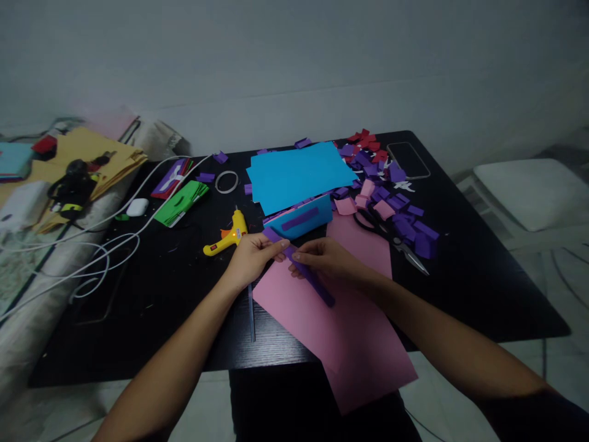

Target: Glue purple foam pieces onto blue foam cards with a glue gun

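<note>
A long purple paper strip [315, 281] slants between my hands, above a pink sheet [354, 325]. My left hand [253, 258] is closed on the strip's upper part, thumb on top. My right hand [319, 255] pinches it a little lower, the fingers partly curled under it. Just beyond my fingers a folded blue paper piece [322, 215] stands on edge with a purple band on its face. A yellow glue gun [237, 227] lies beside my left hand. Below that hand rests a thin glue stick [251, 313].
Blue sheets [299, 175] lie at the back. Black-handled scissors [400, 244] and many purple, pink and red paper scraps [405, 227] cover the right side. A clear phone case [408, 159] sits at the back right. White cables [108, 252] loop over the left side, near green paper packs [181, 204].
</note>
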A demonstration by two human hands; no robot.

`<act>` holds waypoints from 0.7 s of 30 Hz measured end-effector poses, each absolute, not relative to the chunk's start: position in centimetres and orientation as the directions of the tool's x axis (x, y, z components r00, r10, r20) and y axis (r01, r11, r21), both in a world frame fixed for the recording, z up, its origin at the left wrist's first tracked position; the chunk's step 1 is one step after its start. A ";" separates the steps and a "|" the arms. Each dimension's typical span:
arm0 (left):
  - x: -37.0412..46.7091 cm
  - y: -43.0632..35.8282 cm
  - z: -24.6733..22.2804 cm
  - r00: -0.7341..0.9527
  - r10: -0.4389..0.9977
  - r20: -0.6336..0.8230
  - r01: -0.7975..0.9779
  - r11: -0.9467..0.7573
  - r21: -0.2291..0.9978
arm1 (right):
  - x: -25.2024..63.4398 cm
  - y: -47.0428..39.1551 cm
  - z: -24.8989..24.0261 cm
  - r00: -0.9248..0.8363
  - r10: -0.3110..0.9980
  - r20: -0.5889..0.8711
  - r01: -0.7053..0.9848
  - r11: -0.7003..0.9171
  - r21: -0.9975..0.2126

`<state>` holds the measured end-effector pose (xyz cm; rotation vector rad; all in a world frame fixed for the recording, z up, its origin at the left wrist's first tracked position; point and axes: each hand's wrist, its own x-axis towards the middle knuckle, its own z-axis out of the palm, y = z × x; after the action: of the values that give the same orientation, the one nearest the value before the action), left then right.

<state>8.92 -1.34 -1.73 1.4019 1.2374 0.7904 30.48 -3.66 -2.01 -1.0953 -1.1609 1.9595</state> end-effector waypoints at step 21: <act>9.1 -1.4 -1.8 0.187 0.975 -0.119 0.220 0.076 0.972 | 30.5 -3.6 -2.4 -0.481 0.808 -0.341 -0.073 -0.424 -0.903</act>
<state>9.08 -1.41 -1.78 1.3752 1.2541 0.8795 30.46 -3.62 -2.36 -1.0951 -1.1838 1.9551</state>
